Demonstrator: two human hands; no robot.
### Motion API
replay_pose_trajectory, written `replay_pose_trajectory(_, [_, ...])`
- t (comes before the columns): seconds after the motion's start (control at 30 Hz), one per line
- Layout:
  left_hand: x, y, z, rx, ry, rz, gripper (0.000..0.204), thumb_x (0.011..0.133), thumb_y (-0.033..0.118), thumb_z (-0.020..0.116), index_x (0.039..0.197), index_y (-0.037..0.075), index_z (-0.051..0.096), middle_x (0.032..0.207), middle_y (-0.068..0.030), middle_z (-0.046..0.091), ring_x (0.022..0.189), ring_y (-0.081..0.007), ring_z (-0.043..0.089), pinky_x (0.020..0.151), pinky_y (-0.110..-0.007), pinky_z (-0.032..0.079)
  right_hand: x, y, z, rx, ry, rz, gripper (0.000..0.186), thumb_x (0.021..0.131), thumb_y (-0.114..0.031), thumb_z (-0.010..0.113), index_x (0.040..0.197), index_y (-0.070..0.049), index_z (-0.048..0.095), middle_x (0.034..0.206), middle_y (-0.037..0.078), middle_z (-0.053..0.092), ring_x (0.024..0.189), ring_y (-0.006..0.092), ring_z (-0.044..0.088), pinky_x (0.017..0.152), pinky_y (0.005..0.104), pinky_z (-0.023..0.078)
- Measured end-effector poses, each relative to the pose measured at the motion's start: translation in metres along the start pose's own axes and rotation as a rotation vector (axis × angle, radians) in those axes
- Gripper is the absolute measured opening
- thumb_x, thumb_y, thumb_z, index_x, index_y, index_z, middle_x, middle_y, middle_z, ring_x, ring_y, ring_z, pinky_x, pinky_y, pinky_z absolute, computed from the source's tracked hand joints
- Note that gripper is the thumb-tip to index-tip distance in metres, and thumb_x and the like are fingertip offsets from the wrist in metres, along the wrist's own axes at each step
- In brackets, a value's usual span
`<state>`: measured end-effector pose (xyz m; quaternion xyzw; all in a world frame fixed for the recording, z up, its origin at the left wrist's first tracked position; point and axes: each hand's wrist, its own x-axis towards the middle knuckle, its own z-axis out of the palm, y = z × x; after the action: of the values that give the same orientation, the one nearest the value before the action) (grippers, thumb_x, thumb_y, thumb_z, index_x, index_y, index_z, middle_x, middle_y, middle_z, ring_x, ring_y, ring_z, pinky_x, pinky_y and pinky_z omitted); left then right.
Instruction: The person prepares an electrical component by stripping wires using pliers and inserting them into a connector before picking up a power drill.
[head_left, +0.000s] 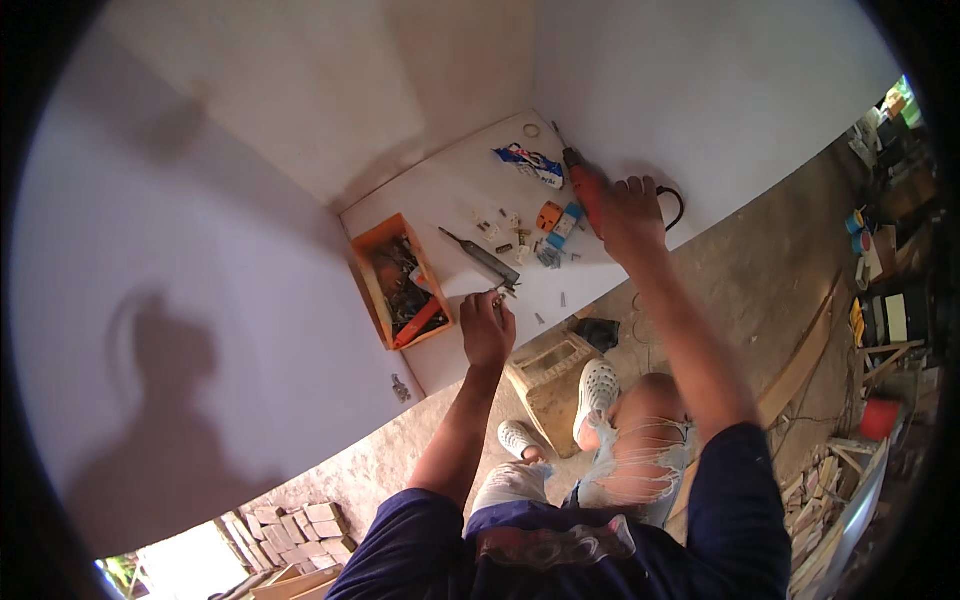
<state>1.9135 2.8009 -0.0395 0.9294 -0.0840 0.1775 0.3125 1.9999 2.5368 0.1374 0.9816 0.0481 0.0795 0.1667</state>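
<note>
My right hand [634,215] is wrapped round a red power drill [586,190] at the right side of the white board [450,365]. The drill's dark nose points to the far corner, and a black cord [680,203] loops from its rear. At the board's near edge my left hand [486,332] is closed, fingertips pinched on something too small to name. Just beyond it lies a dark grey pointed tool [482,257]. An open wooden box [440,312] stands left of that hand, holding loose hardware and a red-orange tool [417,323].
White panels [200,270] rise left and right of the board. On it lie an orange box [549,215], a blue box [565,226], a crumpled blue-and-white packet [530,165], loose screws [548,256] and a ring [531,130]. Below stands a worn wooden block [555,385] beside my feet.
</note>
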Motion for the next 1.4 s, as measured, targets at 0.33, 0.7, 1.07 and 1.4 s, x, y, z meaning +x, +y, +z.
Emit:
replay_pose_trajectory(0.33, [0.009, 0.005, 0.009, 0.049, -0.1, -0.109, 0.027, 0.085, 0.008, 0.065, 0.11, 0.003, 0.06, 0.106, -0.0174, 0.061, 0.104, -0.0379, 0.058, 0.093, -0.05, 0.047, 0.05, 0.008, 0.057, -0.116, -0.553, -0.12, 0.029, 0.101, -0.032, 0.059, 0.113, -0.012, 0.076, 0.095, 0.007, 0.075, 0.091, 0.0241, 0.073, 0.074, 0.0439, 0.051])
replay_pose_trajectory(0.7, [0.02, 0.003, 0.006, 0.211, -0.129, -0.107, 0.033, 0.089, 0.019, 0.063, 0.119, 0.008, 0.057, 0.11, -0.016, 0.061, 0.101, -0.0383, 0.061, 0.09, -0.051, 0.048, 0.054, 0.027, 0.063, -0.019, -0.492, -0.174, 0.026, 0.085, -0.016, 0.072, 0.106, -0.002, 0.067, 0.072, 0.007, 0.072, 0.067, 0.0237, 0.073, 0.063, 0.0387, 0.056])
replay_pose_trajectory(1.07, [0.017, 0.011, 0.004, 0.147, -0.152, -0.193, 0.029, 0.089, 0.019, 0.065, 0.116, 0.008, 0.059, 0.11, -0.0148, 0.062, 0.104, -0.0368, 0.06, 0.092, -0.052, 0.049, 0.045, 0.036, 0.069, 0.016, -0.449, -0.214, 0.039, 0.083, -0.015, 0.072, 0.116, 0.004, 0.066, 0.07, 0.005, 0.071, 0.064, 0.0235, 0.072, 0.06, 0.0396, 0.054])
replay_pose_trajectory(1.4, [0.036, 0.017, -0.018, -0.029, -0.131, -0.488, 0.024, 0.091, 0.002, 0.064, 0.114, 0.003, 0.058, 0.106, -0.0192, 0.06, 0.1, -0.0391, 0.06, 0.087, -0.047, 0.051, 0.048, 0.029, 0.065, 0.008, -0.462, -0.145, 0.055, 0.083, -0.023, 0.075, 0.128, 0.004, 0.059, 0.093, 0.011, 0.072, 0.088, 0.0279, 0.07, 0.077, 0.0462, 0.053])
